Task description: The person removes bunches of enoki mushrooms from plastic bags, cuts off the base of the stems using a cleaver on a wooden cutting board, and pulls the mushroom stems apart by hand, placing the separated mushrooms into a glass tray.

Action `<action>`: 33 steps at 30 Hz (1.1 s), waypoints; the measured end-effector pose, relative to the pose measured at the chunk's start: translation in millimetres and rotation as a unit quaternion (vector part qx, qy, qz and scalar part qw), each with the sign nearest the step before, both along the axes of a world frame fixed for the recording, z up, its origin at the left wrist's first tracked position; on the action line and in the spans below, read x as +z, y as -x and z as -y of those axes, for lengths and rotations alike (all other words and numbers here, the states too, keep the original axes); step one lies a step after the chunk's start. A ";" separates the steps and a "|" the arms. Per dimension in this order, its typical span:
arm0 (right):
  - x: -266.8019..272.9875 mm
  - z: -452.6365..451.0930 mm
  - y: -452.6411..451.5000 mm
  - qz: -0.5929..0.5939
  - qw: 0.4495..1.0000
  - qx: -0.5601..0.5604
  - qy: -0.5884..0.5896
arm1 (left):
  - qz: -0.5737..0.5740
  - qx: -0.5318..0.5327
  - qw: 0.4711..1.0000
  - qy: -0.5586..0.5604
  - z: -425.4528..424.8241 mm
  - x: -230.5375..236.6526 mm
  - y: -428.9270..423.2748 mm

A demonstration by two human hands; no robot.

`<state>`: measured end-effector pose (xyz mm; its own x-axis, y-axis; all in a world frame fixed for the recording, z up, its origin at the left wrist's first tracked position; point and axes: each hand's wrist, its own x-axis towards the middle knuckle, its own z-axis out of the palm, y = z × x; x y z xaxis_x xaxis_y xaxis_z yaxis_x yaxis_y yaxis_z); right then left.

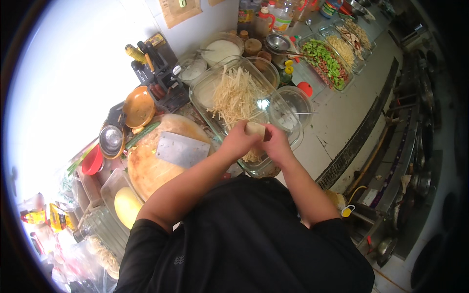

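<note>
My left hand and my right hand both grip a pale, blocky clump of what looks like enoki mushroom. They hold it over the near half of a large rectangular glass dish. Loose enoki strands are heaped in the dish's far half. More pale strands show below my hands, partly hidden by them. To the left, a cleaver lies flat on a round wooden chopping board, with a cucumber at the board's far edge.
A clear bowl with a utensil stands right of the dish. Glass dishes of chopped green vegetables and other cut food line the counter further right. A knife block stands by the wall. A yellow melon-like item sits in a tub at left.
</note>
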<state>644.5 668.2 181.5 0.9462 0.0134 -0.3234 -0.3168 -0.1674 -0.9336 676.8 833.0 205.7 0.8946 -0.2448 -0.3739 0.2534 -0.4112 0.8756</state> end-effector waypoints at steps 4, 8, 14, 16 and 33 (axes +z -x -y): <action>26.3 1.7 7.0 -0.029 0.989 -0.007 -0.147 | 0.015 0.045 0.999 0.008 -3.2 27.9 4.7; 22.6 17.6 -12.4 -0.021 0.997 0.011 0.078 | -0.070 0.139 0.980 0.122 -14.0 31.2 -9.1; 38.9 -17.1 -29.2 -0.046 0.916 0.139 0.374 | -0.072 0.160 0.979 0.102 -12.4 5.9 -13.6; 20.6 -23.6 -27.7 -0.029 0.909 0.132 0.394 | -0.093 0.146 0.982 0.078 -6.0 18.7 -11.9; 106.4 62.5 -49.7 0.091 0.993 -0.050 -0.051 | 0.078 -0.090 0.976 -0.180 16.8 3.4 -3.2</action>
